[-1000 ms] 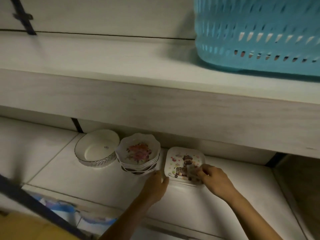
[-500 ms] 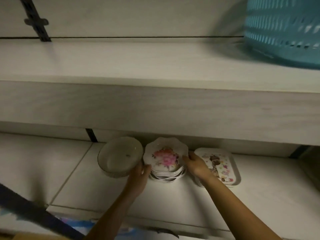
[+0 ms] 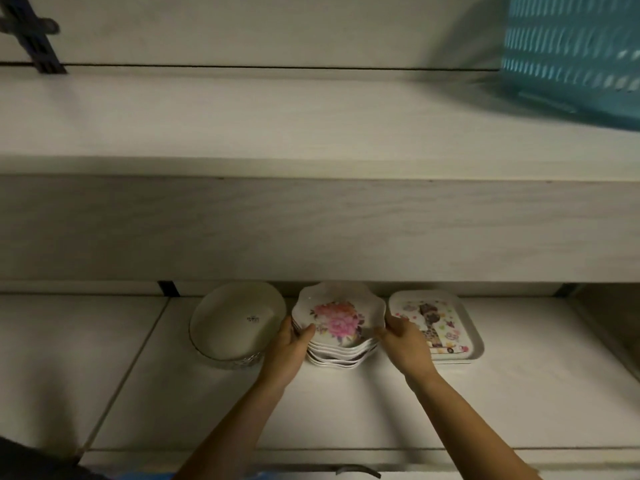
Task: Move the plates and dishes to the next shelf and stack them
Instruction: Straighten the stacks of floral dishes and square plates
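**Both hands shift from the square plate to the floral stack**

A second ago both hands sat on the square plate (image 3: 450, 327). Half a second ago they were reaching across, and now they clasp the stack (image 3: 337, 320) of scalloped floral plates from either side. The left hand (image 3: 287, 348) grips it at 8 o'clock, thumb laid over the top rim and fingers curled round the edge. The right hand (image 3: 405, 344) grips it at 4 o'clock the same way, its back covering a corner of the square plate. Neither hand holds anything else.

The stack is on the lower shelf (image 3: 519, 393), close under the front lip of the upper shelf (image 3: 242, 126). Whether it has left the surface yet cannot be told. The bowl (image 3: 235, 320) sits at its 9 o'clock, just beside it, and the square plate lies at its 3 o'clock. A blue basket (image 3: 571, 57) fills the upper shelf at 1 o'clock, leaving bare board from 10 to 12.

The move suggests the person will carry the whole stack at once. All three pieces remain on the lower shelf, so the task looks barely begun. The lift will probably need the stack drawn forward first to get past the lip
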